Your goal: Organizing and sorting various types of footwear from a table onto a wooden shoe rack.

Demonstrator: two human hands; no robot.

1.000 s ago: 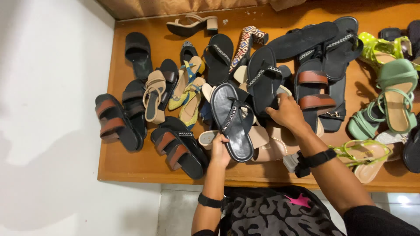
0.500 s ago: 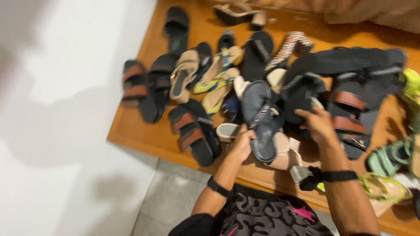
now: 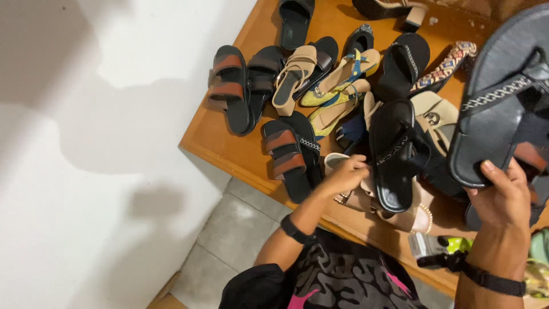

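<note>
Many sandals crowd the wooden table (image 3: 229,150). Largest now is the grey flat sandal (image 3: 503,97), which my right hand (image 3: 503,200) has lifted clear of the pile, gripping its heel edge. Left of it, the black sandal (image 3: 394,154) lies released; my left hand (image 3: 346,177) has shifted to pinch the beige sandal (image 3: 366,197) beneath.

Sandal pile (image 3: 343,97) crowds wooden platform (image 3: 220,146); bare strip along left edge, seemingly passable.
</note>
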